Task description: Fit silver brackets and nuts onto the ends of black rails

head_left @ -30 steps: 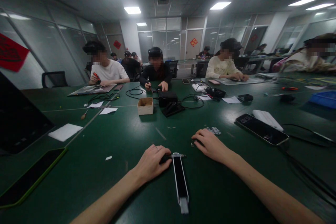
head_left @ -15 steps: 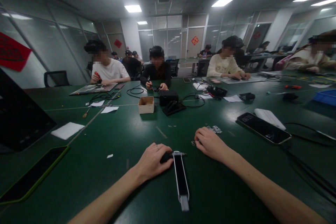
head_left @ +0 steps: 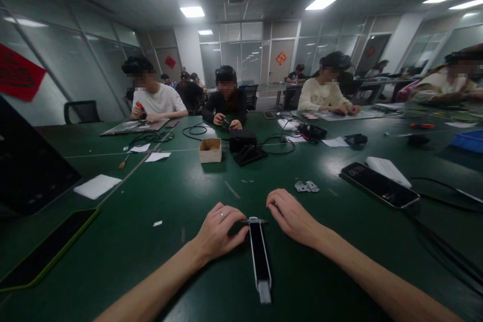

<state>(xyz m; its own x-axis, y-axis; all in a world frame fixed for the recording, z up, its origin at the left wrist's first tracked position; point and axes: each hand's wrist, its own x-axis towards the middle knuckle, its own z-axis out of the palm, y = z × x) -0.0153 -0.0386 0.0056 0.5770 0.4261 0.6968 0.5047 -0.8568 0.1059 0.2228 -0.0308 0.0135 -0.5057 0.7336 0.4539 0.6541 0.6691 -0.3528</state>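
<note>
1. A long office room with glass partitions (head_left: 249,50) is seen, and a long green-topped table (head_left: 151,196) is shared by seated co-workers (head_left: 225,100) along its far side.
2. Farther along the table, a small cardboard box (head_left: 210,150) is set beside a black box (head_left: 242,140), with loose black cables (head_left: 277,146) lying around it. A phone (head_left: 379,184) lies face up to the right of the person's hands.
3. A long black strip with metal ends (head_left: 259,256) is laid on the table directly in front of the person, pointing away from the body, between both hands.
4. A small pair of metal hinges (head_left: 307,186) is left lying on the table, just beyond the right hand and apart from it.
5. The main change is that the right hand (head_left: 292,218) has been drawn inward, away from the hinges, which are now fully uncovered, and is placed just beside the strip's far end.
6. The left hand (head_left: 218,231) is kept on the other side of that end, close to its metal crosspiece.
7. The fingers of both hands are loosely curled and narrowly set. Whether anything small is held between them cannot be told.
</note>
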